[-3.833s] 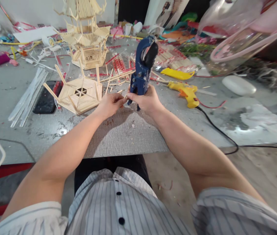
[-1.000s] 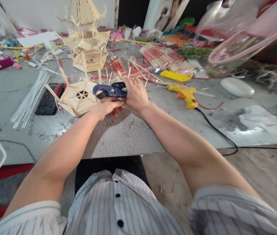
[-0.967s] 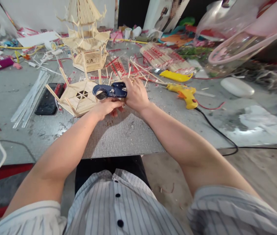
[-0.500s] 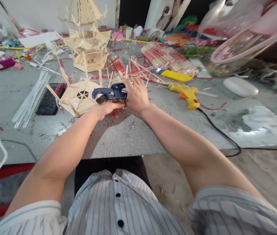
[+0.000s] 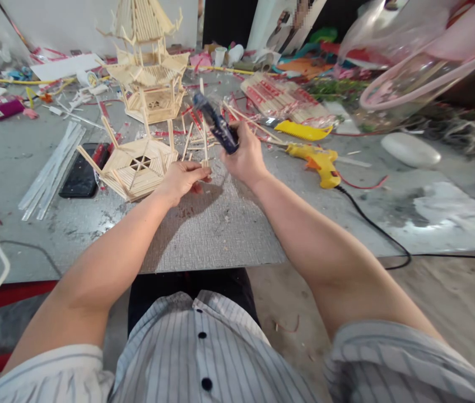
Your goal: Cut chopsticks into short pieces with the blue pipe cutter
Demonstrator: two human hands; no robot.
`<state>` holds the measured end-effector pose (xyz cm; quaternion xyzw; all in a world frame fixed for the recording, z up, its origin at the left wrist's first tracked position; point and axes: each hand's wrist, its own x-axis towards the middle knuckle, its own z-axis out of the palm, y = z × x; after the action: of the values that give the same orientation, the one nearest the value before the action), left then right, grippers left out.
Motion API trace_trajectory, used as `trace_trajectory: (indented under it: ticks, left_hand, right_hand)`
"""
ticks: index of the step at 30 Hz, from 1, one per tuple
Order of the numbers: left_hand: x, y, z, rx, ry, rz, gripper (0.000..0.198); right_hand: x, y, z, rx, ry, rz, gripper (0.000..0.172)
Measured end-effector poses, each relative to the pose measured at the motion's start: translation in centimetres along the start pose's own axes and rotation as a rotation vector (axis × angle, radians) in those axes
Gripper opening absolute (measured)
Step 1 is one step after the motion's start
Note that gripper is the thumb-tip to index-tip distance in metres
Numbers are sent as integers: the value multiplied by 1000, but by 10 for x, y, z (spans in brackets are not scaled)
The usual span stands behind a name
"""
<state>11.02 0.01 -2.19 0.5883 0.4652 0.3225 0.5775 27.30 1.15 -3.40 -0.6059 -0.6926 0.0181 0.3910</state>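
Note:
My right hand (image 5: 243,154) is wrapped round the handles of a dark blue cutter (image 5: 217,126), whose head tilts up and to the left, slightly blurred. Between the thumb and fingers of my left hand (image 5: 185,179) is the lower end of a thin pale wooden stick (image 5: 204,126) that points away from me. Left of that hand lies a hexagonal stick base (image 5: 136,168) with a spoked opening and upright posts. Behind it stands a tiered pagoda model (image 5: 151,78) made of similar sticks.
A yellow glue gun (image 5: 319,162) with a black cord lies right of my hands, near a yellow knife (image 5: 302,130) and packaged sticks (image 5: 275,95). Clear strips (image 5: 52,168) and a black phone (image 5: 78,179) lie left. A white oval object (image 5: 410,150) is farther right.
The cutter has moved up from my left hand and turned from lying level to pointing away. My right hand has shifted slightly right. The stick in my left hand now shows.

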Motion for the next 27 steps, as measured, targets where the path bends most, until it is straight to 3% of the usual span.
trace_trajectory:
  ticks: [4,8,13,16,21,27]
  left_hand:
    - [3,-3,0,-84,69,38,12]
    - [3,-4,-1,-130,73,51,15]
    - [3,-4,-1,-184,80,32,16]
    - [4,-4,-1,-205,81,27,17]
    - [4,-3,0,-220,77,11,18]
    - [4,-4,-1,-210,87,9,17]
  right_hand:
    - [3,3,-11,251,-70,10,29]
    - [5,6,-16,443,-159,-91,42]
    - [3,2,-12,419,-286,-146,61]
    - [2,1,-9,389,-346,-174,62]
    - [4,9,-1,444,-283,-275,60]
    - [5,13,4,469,-266,-245,60]
